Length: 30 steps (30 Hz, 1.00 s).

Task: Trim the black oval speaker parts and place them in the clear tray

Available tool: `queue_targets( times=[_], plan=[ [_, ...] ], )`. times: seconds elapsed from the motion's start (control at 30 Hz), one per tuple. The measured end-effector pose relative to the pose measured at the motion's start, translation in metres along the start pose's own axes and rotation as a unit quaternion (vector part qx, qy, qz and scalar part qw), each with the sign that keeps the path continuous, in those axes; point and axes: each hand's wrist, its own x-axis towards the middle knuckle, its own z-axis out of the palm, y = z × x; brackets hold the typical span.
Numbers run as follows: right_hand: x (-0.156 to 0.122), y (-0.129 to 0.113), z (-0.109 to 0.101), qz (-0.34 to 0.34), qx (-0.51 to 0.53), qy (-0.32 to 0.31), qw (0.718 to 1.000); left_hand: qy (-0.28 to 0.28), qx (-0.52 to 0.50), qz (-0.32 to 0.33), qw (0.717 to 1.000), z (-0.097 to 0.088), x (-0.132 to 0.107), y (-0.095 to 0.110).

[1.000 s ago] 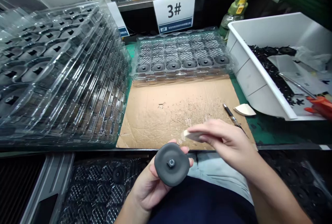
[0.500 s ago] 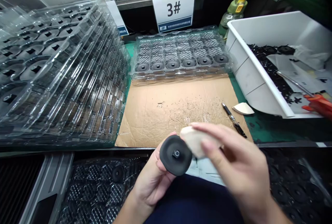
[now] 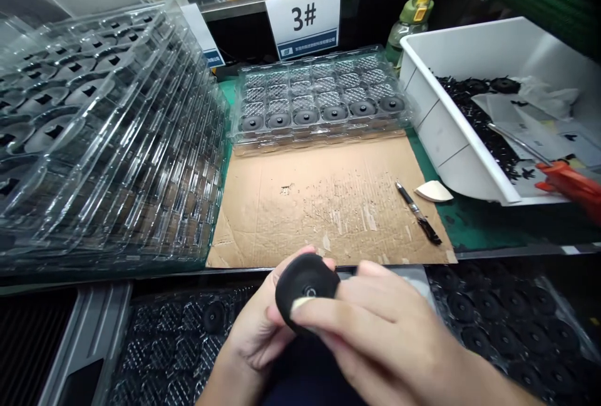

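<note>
My left hand [image 3: 253, 331] is closed around a round black rubber-like part [image 3: 300, 274], its dished face with a small central hub turned up toward me. My right hand [image 3: 394, 324] reaches across that face, index finger pressed on it near the hub. A sliver of a cream sponge wedge [image 3: 301, 304] shows at the fingertip; the fingers cover the rest of it. Both hands are in front of the bench's near edge. Beyond them a cardboard sheet [image 3: 267, 205] bears a black pen-like tool [image 3: 417, 213], and another cream wedge [image 3: 434, 191] lies at its right edge.
Tall stacked clear trays [image 3: 154, 143] stand at left. At the back, a clear tray [image 3: 323, 133] holds black parts in its front row. A white bin [image 3: 441, 124] with black scraps and a red-handled tool [image 3: 568, 177] is at right. More loaded trays [image 3: 507, 331] sit below.
My right hand has moved left and down, bringing the sponge wedge from beside the black part onto its face. My left hand still holds the part, now slightly further left. The view has shifted a little.
</note>
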Motion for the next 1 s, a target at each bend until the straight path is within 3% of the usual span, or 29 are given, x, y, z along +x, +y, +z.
queue_targets(
  times=[0.13,0.2,0.27,0.33,0.4,0.47,0.53,0.67,0.73,0.83,0.9,1.0],
  plan=[
    [-0.007,0.004,-0.014,0.061,-0.092,-0.001,0.994,-0.033,-0.029,0.009,0.999,0.006,0.001,0.004],
    [0.003,0.008,-0.016,0.015,-0.12,0.018,0.992,-0.041,-0.024,0.001,0.999,0.011,0.002,0.004],
    [0.018,0.016,-0.015,-0.07,-0.085,0.005,0.994,-0.055,-0.021,-0.012,0.998,0.012,0.002,0.003],
    [0.029,0.03,-0.013,-0.111,-0.033,-0.01,0.993,-0.064,-0.016,-0.015,0.998,0.01,0.001,0.002],
    [0.027,0.047,-0.007,-0.048,0.005,0.025,0.999,-0.067,-0.028,-0.011,0.997,0.007,-0.001,0.002],
    [0.012,0.067,0.005,0.084,0.036,0.068,0.993,-0.07,-0.055,-0.009,0.996,0.003,-0.002,0.004],
    [-0.01,0.087,0.024,0.186,0.061,0.063,0.979,-0.068,-0.08,-0.007,0.994,0.002,-0.002,0.005],
    [-0.044,0.11,0.048,0.234,0.059,0.006,0.97,-0.054,-0.086,-0.014,0.995,0.005,0.002,0.008],
    [-0.041,0.105,0.042,0.251,0.054,0.012,0.967,-0.052,-0.079,-0.012,0.995,0.007,0.005,0.006],
    [-0.018,0.072,0.022,0.257,0.037,0.091,0.961,-0.025,-0.065,0.03,0.997,0.01,0.006,0.002],
    [0.0,0.041,0.013,0.196,0.014,0.169,0.966,0.008,-0.053,0.073,0.996,0.013,0.005,0.0],
    [0.019,0.007,0.014,0.057,0.021,0.164,0.985,0.048,-0.033,0.115,0.992,0.018,0.002,0.0]
  ],
)
